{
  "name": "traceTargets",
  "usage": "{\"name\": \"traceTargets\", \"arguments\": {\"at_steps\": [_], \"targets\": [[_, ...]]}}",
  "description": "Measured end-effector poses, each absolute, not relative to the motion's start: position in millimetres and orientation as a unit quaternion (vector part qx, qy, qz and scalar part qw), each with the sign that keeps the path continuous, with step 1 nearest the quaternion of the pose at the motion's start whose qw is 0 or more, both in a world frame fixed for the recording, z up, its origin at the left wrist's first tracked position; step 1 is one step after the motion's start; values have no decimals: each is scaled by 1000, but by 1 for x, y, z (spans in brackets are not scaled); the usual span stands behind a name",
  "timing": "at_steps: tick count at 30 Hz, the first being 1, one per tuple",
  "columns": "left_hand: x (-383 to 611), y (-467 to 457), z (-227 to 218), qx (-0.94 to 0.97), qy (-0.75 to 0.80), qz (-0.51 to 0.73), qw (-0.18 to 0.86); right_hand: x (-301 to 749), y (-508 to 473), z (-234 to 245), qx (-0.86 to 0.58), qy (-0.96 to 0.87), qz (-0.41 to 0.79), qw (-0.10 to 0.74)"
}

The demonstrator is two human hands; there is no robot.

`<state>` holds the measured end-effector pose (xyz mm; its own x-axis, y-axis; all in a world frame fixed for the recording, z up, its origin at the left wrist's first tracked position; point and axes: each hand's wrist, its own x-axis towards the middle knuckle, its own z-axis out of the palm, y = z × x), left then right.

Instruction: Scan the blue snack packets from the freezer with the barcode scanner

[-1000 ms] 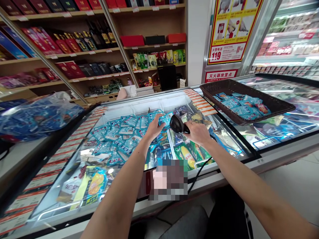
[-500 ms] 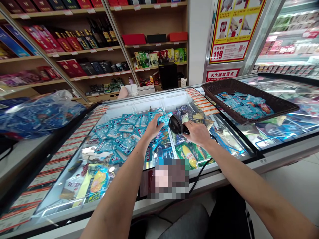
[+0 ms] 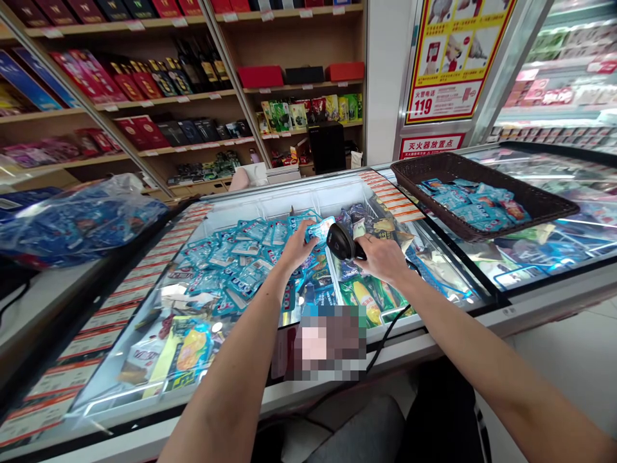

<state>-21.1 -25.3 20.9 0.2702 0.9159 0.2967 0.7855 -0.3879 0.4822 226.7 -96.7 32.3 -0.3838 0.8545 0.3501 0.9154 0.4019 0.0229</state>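
Note:
My left hand point(image 3: 299, 244) pinches a small blue packet point(image 3: 320, 229) above the glass top of a chest freezer. In my right hand point(image 3: 383, 256) is a black barcode scanner point(image 3: 341, 242), its head pointing left at the packet, close to it. A black cable point(image 3: 388, 339) runs down from the scanner over the freezer's front edge. Left of my left hand, many similar blue packets point(image 3: 245, 249) lie spread in a loose heap on the glass. A dark brown woven basket point(image 3: 544, 193) on the right holds several more of these packets.
A clear plastic bag point(image 3: 81, 218) full of blue packets rests at the left. Price labels point(image 3: 137, 283) line the freezer's left side. Behind stand shelves point(image 3: 299, 38) with boxes and bottles. A pixelated patch point(image 3: 330, 344) covers part of the front edge.
The packet in my left hand has tilted slightly and looks brighter in front of the scanner. Both hands stay in nearly the same place.

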Motion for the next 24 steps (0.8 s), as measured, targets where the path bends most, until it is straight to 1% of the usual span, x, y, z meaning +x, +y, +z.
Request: {"name": "traceTargets", "arguments": {"at_steps": [10, 14, 18, 24], "targets": [[-20, -26, 21, 783, 546, 274, 119, 229, -94, 29, -554, -813, -96, 153], [-20, -25, 21, 777, 557, 265, 126, 232, -90, 27, -575, -801, -94, 138], [-20, -21, 21, 769, 574, 267, 94, 234, -89, 29, -593, -792, -85, 116], [-13, -15, 20, 786, 552, 275, 39, 233, -91, 32, -598, -788, -81, 123]]}}
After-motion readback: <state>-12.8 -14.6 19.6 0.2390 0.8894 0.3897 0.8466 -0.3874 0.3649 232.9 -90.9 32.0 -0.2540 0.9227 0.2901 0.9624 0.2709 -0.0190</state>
